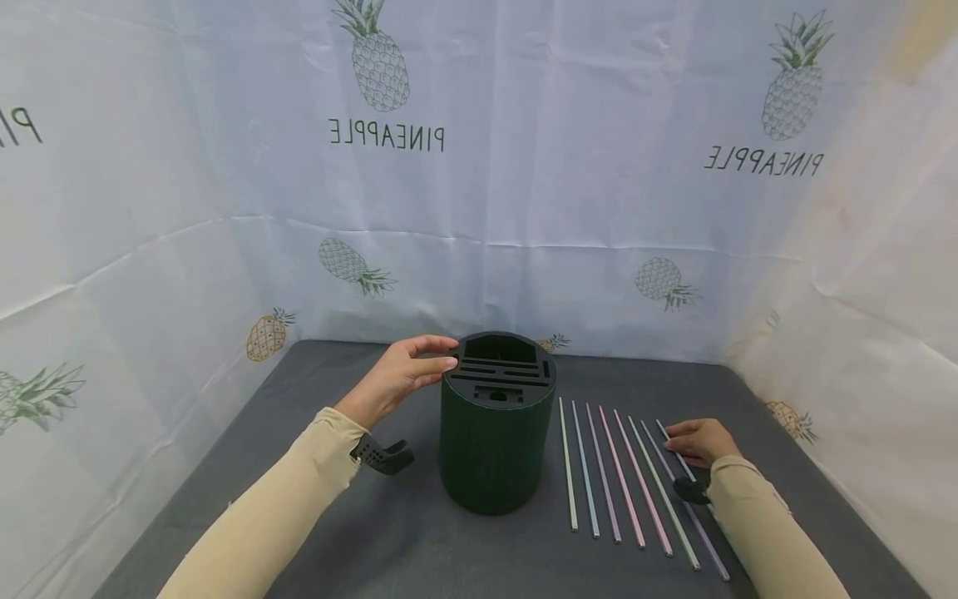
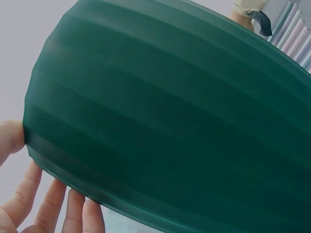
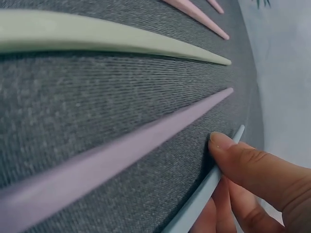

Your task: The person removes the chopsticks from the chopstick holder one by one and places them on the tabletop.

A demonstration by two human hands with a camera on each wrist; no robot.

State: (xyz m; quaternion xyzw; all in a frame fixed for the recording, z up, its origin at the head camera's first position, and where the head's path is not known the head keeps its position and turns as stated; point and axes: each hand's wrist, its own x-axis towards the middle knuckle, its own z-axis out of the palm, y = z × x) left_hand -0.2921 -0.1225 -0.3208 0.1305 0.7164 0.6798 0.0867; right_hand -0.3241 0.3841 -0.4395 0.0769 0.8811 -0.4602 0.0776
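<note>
A dark green round knife block (image 1: 490, 457) with a slotted black top (image 1: 505, 372) stands upright on the table. My left hand (image 1: 404, 370) touches its upper left side; in the left wrist view the fairly straight fingers (image 2: 48, 201) rest their tips against the green wall, with the thumb at its edge. On the right, my right hand (image 1: 702, 441) pinches a light blue chopstick (image 3: 199, 199) near its far, thin end between thumb and fingers. That chopstick lies low along the cloth, its near part hidden by the wrist. A purple chopstick (image 3: 121, 150) lies beside it.
Several pastel chopsticks lie in a spaced row right of the block, from a pale yellow-green one (image 1: 568, 466) to a green one (image 1: 666, 495). Dark grey cloth (image 1: 359, 541) covers the table. White pineapple-print curtains (image 1: 524, 166) enclose the back and sides.
</note>
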